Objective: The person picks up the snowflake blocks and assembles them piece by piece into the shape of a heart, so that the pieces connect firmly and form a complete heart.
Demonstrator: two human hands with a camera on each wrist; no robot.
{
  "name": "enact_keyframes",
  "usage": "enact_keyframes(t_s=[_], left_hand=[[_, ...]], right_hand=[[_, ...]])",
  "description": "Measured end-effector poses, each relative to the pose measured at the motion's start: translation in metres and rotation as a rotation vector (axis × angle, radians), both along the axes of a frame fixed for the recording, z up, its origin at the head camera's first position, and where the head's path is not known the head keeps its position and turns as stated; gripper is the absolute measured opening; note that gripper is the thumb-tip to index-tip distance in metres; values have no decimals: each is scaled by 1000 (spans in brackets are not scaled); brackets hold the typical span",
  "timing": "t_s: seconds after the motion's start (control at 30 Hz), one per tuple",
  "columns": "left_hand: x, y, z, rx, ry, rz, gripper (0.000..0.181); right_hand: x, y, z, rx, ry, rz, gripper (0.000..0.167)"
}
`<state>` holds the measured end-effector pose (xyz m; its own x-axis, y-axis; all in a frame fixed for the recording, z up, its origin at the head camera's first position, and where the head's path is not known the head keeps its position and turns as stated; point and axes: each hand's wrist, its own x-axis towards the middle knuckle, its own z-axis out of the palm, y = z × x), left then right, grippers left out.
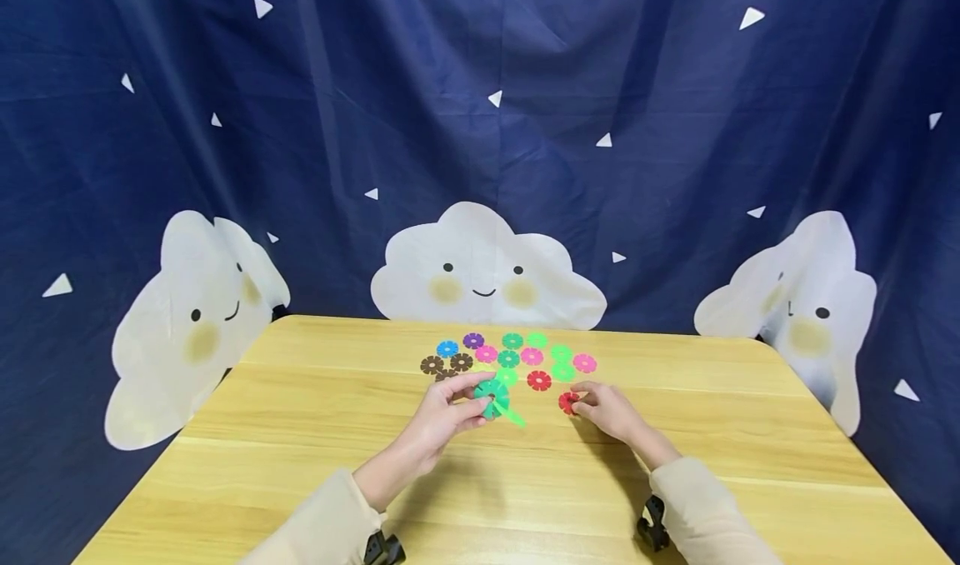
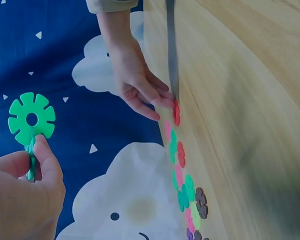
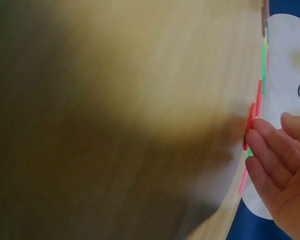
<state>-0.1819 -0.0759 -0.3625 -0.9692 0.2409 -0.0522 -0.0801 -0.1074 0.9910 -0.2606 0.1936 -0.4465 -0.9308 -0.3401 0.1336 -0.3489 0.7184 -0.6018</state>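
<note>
My left hand (image 1: 433,419) pinches a teal notched disc (image 1: 483,392) above the table. A light green notched disc (image 1: 512,416) is slotted into it crosswise; in the left wrist view this green disc (image 2: 25,131) faces the camera, while the teal one is edge-on between thumb and finger. On the tabletop, fingertips of my right hand (image 1: 611,412) touch a red notched disc (image 1: 566,402). The right wrist view has those fingers (image 3: 270,155) fairly straight against the red disc (image 3: 248,135), the thumb held apart. Another red disc (image 1: 532,381) lies just beyond.
Loose notched discs lie spread past the hands: brown (image 1: 430,366), blue (image 1: 442,350), purple (image 1: 468,342), pink (image 1: 580,364), teal and light green ones. The wooden table (image 1: 315,432) ends at a dark blue curtain (image 1: 465,148) with clouds printed on it.
</note>
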Motion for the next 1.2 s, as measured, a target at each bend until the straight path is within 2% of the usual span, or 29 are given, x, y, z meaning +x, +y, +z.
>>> enact_keyframes(t_s=[0.1, 0.23, 0.37, 0.47, 0.6, 0.7, 0.93, 1.03, 1.2], left_hand=[[1, -1, 0, -4, -2, -8, 43], [3, -1, 1, -6, -1, -25, 44], [4, -1, 1, -7, 15, -47, 44], [5, 0, 1, -7, 22, -62, 43], [6, 0, 2, -5, 25, -64, 44], [6, 0, 2, -6, 23, -59, 43], [5, -1, 1, -4, 18, -65, 43], [5, -1, 0, 4, 22, -67, 43], [4, -2, 0, 8, 24, -61, 44]], right_hand=[[-2, -2, 1, 13, -24, -23, 34], [-3, -4, 0, 108, -41, -34, 43], [-1, -6, -1, 178, -28, -43, 32], [0, -8, -3, 176, -36, -64, 17], [-1, -10, -5, 146, -59, -55, 22], [-2, -11, -3, 135, -81, -46, 33], [-2, -12, 0, 49, -121, -40, 38], [-2, -13, 3, -52, -101, 31, 36], [1, -17, 15, -228, -10, 178, 24]])
